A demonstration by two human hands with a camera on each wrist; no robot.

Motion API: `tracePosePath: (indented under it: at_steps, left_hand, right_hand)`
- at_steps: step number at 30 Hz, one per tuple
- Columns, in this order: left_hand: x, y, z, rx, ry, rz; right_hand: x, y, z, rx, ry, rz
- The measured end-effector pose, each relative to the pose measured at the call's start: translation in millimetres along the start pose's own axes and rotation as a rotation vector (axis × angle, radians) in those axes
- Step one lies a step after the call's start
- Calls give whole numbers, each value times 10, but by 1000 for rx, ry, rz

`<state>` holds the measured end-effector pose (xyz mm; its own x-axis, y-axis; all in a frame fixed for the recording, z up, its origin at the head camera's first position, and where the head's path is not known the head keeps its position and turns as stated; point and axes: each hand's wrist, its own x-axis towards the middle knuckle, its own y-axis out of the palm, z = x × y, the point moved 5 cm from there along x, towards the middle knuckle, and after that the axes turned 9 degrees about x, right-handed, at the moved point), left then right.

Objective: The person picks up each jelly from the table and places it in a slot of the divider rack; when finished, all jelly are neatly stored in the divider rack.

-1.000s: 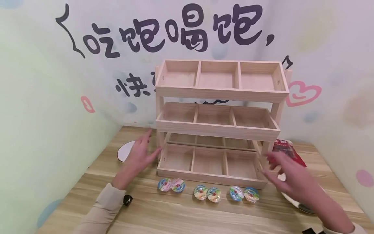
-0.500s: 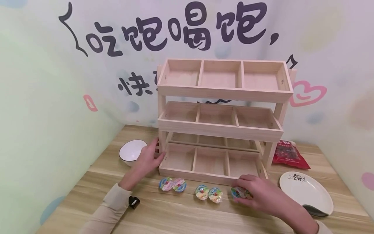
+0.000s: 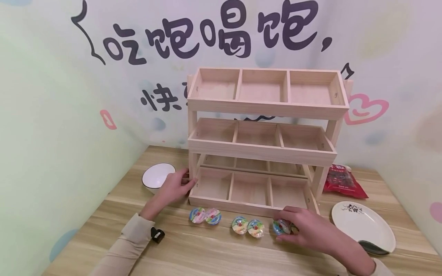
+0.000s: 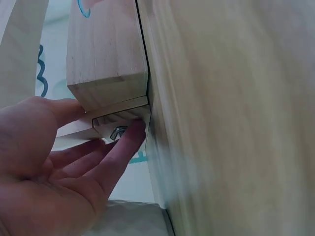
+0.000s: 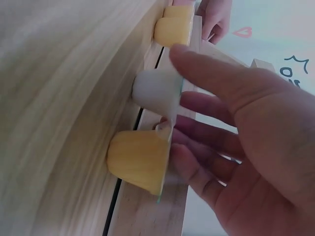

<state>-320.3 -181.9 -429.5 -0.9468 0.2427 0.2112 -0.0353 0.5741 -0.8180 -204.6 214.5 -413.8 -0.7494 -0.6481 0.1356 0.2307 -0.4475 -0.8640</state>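
Observation:
A three-tier wooden shelf [image 3: 262, 150] with compartments stands at the table's middle. My left hand [image 3: 175, 186] holds its lower left end; in the left wrist view, thumb and fingers [image 4: 120, 155] curl round a wooden corner beside a metal fastener. In front of the bottom tier, my right hand [image 3: 310, 232] grips the right-hand pair of jelly cups [image 3: 281, 227], partly hiding them. Seen from the right wrist, this pair is a white cup [image 5: 156, 92] and a yellow cup [image 5: 139, 158], joined at the lids and standing on the table, with thumb and fingers around the lid edges.
Two more pairs of jelly cups, one at the left [image 3: 205, 216] and one in the middle [image 3: 247, 227], sit along the shelf's front. A white bowl [image 3: 159, 175] is at left. An oval plate [image 3: 362, 226] and a red snack bag [image 3: 345, 184] lie at right.
My right hand has come left and down from beside the shelf onto the right-hand jelly cups. My left hand has closed in on the shelf's lower left end.

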Motion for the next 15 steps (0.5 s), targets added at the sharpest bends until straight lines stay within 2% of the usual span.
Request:
tracePosePath:
  at_steps: [3, 9, 15]
  left_hand:
    - [8, 16, 16, 8, -11, 18]
    - [14, -11, 22, 29, -15, 47]
    - [10, -2, 5, 30, -8, 69]
  right_hand:
    - [8, -6, -12, 35, -29, -20]
    - [34, -102, -9, 45, -79, -113]
    - [104, -255, 0, 159, -98, -144]
